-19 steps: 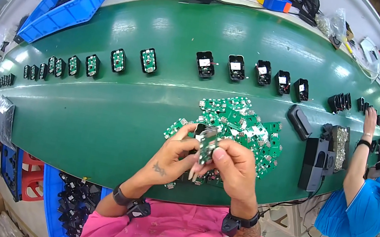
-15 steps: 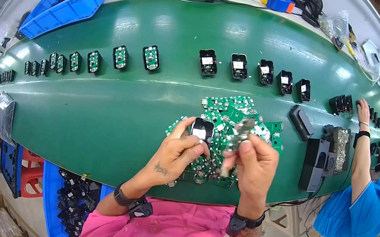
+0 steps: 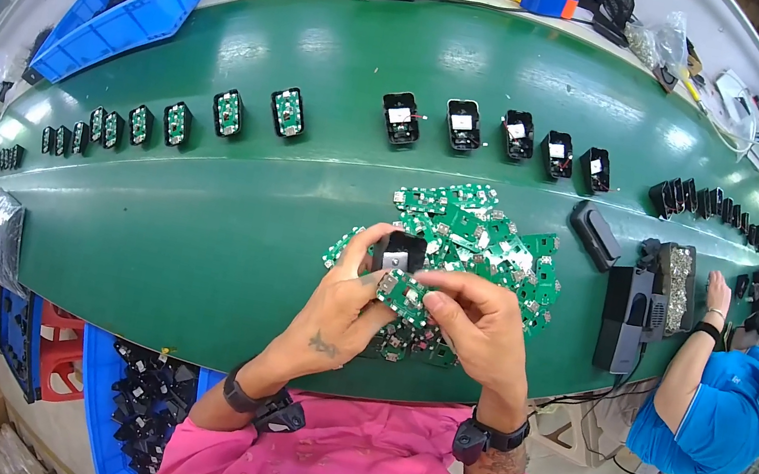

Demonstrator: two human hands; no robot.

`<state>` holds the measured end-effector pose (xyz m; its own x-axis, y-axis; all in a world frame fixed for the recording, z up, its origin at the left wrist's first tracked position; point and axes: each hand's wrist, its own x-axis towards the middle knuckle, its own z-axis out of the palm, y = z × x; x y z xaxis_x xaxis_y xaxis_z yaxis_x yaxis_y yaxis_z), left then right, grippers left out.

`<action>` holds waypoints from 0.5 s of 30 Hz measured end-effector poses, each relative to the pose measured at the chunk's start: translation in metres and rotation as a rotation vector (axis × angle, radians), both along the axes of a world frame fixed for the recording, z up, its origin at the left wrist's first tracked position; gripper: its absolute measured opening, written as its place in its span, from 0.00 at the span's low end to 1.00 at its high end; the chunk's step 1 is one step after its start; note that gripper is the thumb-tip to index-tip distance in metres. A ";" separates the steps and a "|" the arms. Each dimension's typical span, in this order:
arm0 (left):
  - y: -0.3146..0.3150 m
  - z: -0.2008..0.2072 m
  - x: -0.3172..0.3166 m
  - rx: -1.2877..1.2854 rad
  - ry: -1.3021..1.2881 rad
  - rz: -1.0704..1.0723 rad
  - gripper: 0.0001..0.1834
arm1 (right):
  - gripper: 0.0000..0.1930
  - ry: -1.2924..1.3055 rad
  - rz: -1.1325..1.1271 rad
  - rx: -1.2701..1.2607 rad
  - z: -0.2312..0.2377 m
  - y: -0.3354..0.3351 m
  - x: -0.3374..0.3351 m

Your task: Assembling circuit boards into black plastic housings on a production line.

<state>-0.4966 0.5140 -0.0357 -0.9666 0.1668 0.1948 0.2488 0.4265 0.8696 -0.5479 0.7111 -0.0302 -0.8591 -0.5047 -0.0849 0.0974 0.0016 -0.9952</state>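
My left hand [image 3: 330, 318] is closed round a small black plastic housing [image 3: 409, 245], whose open side faces up with a pale patch inside. Between the fingertips of my right hand [image 3: 477, 327] is a green circuit board [image 3: 403, 295], its component side in sight. The board sits right at the near end of the housing, close to my left fingertips; whether those touch it I cannot tell. Beneath and beyond both hands spreads a heap of green circuit boards [image 3: 507, 260] on the green table [image 3: 195, 245].
Black housings fitted with boards [image 3: 228, 113] line up on the left; open housings with white patches [image 3: 463, 126] stand further right. A blue bin [image 3: 140, 12] is at far left, a blue crate [image 3: 97, 411] below the table edge. At right are a grey-black device [image 3: 624, 321] and a co-worker's hand [image 3: 718, 295].
My right hand has moved left and turned the circuit board, bringing it against the housing area in my left hand. The co-worker's hand at right has drawn back from the row of housings.
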 end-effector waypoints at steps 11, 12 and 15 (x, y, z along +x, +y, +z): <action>0.002 0.004 -0.004 0.564 -0.433 0.040 0.41 | 0.11 0.116 0.002 0.169 0.000 0.005 -0.006; 0.003 0.005 -0.004 0.599 -0.476 0.074 0.39 | 0.11 0.116 0.001 0.168 0.001 0.003 -0.007; 0.004 0.002 -0.004 0.629 -0.498 0.118 0.36 | 0.13 0.402 -0.078 0.189 0.001 -0.004 -0.008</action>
<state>-0.5005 0.5180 -0.0341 -0.9689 0.0612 -0.2397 -0.2469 -0.1799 0.9522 -0.5557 0.7071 -0.0296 -0.8777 -0.4445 0.1790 -0.2901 0.1956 -0.9368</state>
